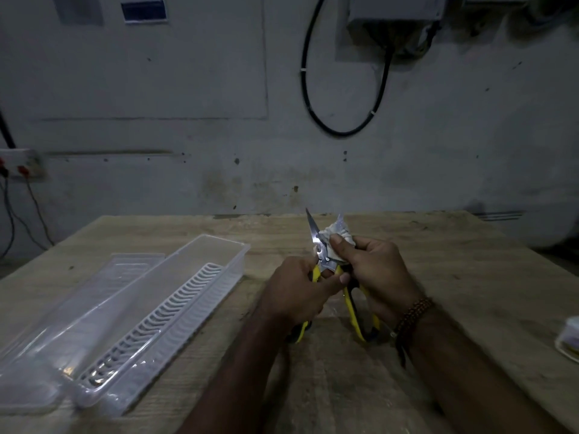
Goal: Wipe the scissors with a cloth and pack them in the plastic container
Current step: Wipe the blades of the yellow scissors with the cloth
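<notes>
You hold the scissors [326, 264] over the middle of the table [438, 261], blades spread and pointing away from you toward the far wall [219, 136]. Your left hand [300, 289] grips the left yellow handle, fingers curled round it, thumb lying across toward the pivot. Your right hand [379, 274] pinches the cloth [340, 234] round the right blade — thumb on top, fingers wrapped beneath — so that only the tip of that blade shows above the white wad. The left blade is bare and catches the light. The right handle hangs down between your wrists, its loop near the table.

The container [175, 308] lies to the left, well apart from your hands, long and clear, with a slotted white tray [150, 327] inside. Its lid [103, 289] lies just beside it on the left — touching or not, hard to tell. A small white object [570, 338] sits at the right edge.
</notes>
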Demonstrator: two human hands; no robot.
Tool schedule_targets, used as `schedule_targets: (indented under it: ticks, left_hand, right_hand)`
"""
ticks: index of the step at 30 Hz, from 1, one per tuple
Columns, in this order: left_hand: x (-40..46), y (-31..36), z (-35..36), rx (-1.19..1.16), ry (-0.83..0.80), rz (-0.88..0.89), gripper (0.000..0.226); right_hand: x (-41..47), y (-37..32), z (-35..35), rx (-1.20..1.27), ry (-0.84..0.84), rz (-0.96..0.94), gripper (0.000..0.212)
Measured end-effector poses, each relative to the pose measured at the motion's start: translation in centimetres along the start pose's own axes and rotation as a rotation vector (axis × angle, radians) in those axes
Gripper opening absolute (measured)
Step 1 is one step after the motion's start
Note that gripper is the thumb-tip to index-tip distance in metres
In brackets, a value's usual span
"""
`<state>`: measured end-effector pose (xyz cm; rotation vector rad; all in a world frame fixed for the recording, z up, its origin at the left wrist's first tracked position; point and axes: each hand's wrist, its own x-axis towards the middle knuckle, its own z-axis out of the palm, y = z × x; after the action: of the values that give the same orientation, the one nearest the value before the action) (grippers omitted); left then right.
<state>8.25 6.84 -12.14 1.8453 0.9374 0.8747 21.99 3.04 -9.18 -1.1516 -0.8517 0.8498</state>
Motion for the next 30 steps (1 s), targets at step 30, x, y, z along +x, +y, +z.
schedule_targets:
  ticks: [30]
  left_hand:
    - [-0.4, 0.5, -0.2, -0.009, 0.011, -0.050, 0.027]
  right_hand:
    - [3.8, 0.3, 1.3, -0.103, 0.184, -0.303, 0.023]
